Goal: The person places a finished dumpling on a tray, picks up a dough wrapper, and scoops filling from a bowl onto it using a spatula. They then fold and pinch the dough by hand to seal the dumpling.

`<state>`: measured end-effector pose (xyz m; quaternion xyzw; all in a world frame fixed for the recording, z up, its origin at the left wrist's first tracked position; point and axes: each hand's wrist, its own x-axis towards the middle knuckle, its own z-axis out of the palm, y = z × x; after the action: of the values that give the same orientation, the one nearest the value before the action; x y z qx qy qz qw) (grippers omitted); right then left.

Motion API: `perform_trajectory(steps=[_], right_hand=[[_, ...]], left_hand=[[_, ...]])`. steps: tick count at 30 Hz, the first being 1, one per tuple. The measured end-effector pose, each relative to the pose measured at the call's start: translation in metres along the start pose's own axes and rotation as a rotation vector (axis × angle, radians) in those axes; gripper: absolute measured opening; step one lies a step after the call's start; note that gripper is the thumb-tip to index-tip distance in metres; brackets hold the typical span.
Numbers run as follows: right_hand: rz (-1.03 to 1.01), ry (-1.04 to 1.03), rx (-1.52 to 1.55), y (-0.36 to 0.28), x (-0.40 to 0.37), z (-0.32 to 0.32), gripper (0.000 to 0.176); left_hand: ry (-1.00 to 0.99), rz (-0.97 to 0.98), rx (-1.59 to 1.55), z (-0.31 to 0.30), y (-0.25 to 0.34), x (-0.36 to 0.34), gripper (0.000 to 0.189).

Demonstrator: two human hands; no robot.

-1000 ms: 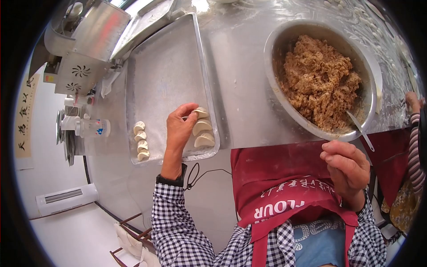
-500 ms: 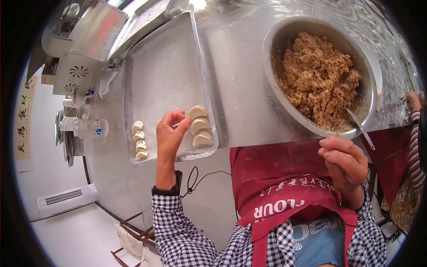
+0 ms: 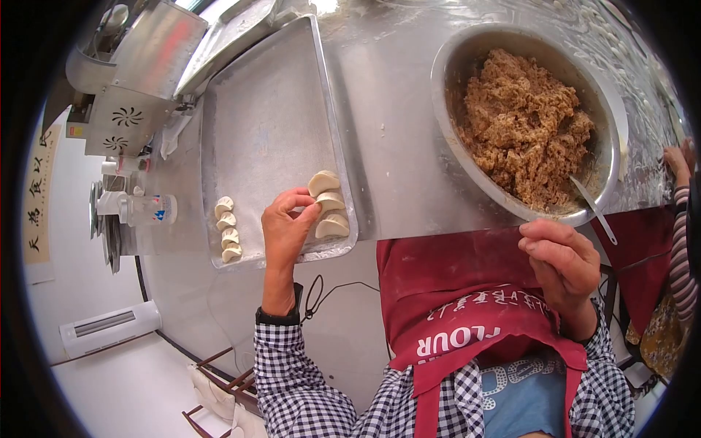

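My left hand (image 3: 288,225) is over the near right corner of a metal tray (image 3: 266,109). Its thumb and fingertips pinch the left end of the middle dumpling (image 3: 331,201) in a row of three. The far dumpling (image 3: 323,182) and the near dumpling (image 3: 333,225) lie on either side of it. Just off the near rim of a steel bowl (image 3: 440,95) hangs my right hand (image 3: 564,263), fingers curled together, with nothing visible in them. Brown minced filling (image 3: 526,124) fills much of the bowl, and a white-handled spoon (image 3: 595,212) leans out over its rim.
Several smaller dumplings (image 3: 228,219) line the tray's left side. A steel machine (image 3: 135,102) and a clear plastic jar (image 3: 157,209) stand to the left. At the far right, another person's hand (image 3: 679,162) rests by the floury metal table (image 3: 387,175).
My left hand has shifted slightly right and nearer, from beside the far dumpling onto the middle one, which looks a little tilted. My right hand has barely moved.
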<state>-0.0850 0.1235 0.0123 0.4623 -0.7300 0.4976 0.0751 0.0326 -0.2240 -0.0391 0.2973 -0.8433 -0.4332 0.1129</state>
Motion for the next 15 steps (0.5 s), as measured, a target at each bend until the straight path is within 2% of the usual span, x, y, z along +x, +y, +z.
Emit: perform_trajectory(steps=[15], right_hand=[[0.024,-0.016,0.016,0.0065,-0.0042,0.0026,0.017]], left_hand=[[-0.037,-0.086,-0.092,0.0008,-0.0015,-0.003,0.01]])
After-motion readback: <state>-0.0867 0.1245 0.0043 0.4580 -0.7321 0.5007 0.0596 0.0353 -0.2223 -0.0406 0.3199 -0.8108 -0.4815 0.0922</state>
